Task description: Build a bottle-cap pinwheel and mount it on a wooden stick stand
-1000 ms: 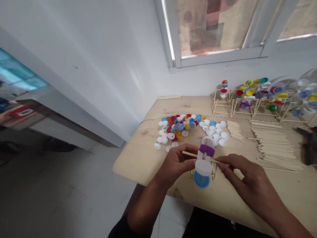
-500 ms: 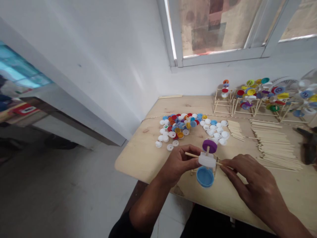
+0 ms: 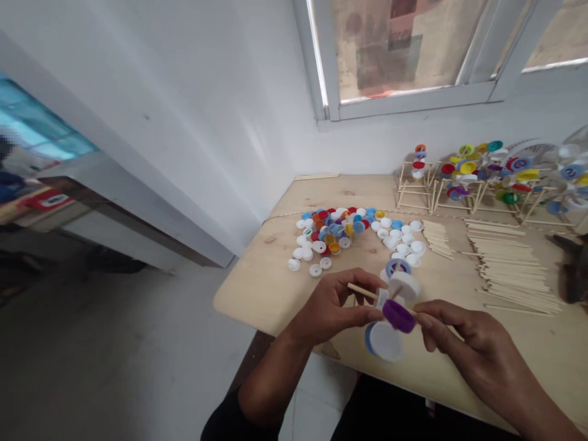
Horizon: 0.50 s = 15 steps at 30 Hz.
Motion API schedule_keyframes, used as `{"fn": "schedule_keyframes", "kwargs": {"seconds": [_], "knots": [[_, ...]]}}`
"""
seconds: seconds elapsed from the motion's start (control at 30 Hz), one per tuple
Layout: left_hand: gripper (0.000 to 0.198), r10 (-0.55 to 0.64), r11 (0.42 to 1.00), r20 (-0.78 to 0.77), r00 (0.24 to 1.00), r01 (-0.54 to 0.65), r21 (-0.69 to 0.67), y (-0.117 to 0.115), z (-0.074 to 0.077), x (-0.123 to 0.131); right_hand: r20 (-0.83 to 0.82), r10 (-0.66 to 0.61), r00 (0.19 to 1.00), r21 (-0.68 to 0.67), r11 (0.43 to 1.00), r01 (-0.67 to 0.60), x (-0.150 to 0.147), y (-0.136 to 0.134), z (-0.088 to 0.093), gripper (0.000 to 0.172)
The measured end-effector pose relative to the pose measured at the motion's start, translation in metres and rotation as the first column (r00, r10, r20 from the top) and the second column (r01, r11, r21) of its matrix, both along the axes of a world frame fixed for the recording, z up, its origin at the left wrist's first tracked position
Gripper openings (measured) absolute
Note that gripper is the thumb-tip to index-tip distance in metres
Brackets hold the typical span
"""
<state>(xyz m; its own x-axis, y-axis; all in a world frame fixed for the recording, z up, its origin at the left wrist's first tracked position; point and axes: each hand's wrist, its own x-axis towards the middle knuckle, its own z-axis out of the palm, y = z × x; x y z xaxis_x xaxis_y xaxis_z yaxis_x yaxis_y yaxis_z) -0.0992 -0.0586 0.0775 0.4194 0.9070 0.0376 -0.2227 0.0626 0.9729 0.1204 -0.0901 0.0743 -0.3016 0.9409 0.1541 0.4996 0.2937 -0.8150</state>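
Above the table's front edge is a wheel of bottle caps on a thin wooden stick [image 3: 362, 291]. My left hand [image 3: 337, 306] pinches the wheel's white hub at the left, and the stick's free end sticks out past my fingers. The stick's right end is between the thumb and fingers of my right hand [image 3: 452, 331]. Around the hub sit a purple cap [image 3: 399, 316], a white cap [image 3: 404, 286], a blue-rimmed cap [image 3: 397, 268] and, lowest, a white cap [image 3: 386, 342] with a blue one behind it.
Loose coloured caps [image 3: 333, 229] and white caps [image 3: 403, 239] lie on the wooden table [image 3: 257, 263]. Thin sticks [image 3: 514, 269] are piled at the right. Several stick frames with cap wheels [image 3: 463, 177] stand along the wall. A dark tool [image 3: 574, 263] lies at the far right.
The cap wheel has turned: the purple cap moved from the top to the front, and more caps show. My right hand has moved slightly down. My left hand still holds at the hub.
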Motion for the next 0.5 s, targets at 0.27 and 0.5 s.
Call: {"fn": "schedule_keyframes", "kwargs": {"seconds": [0.27,0.5], "knots": [[0.043,0.074,0.997,-0.097,0.993,-0.070,0.043,0.0006,0.0037,0.0008,-0.055,-0.093,0.994,0.002,0.996,0.093,0.0012,-0.0017,0.0006,0.033],[0.039,0.063,0.997,-0.246,0.967,-0.073,-0.033,-0.0022,0.0097,0.0048,-0.006,-0.098,0.995,0.213,0.972,0.097,0.0042,-0.0060,-0.0048,0.015]]}}
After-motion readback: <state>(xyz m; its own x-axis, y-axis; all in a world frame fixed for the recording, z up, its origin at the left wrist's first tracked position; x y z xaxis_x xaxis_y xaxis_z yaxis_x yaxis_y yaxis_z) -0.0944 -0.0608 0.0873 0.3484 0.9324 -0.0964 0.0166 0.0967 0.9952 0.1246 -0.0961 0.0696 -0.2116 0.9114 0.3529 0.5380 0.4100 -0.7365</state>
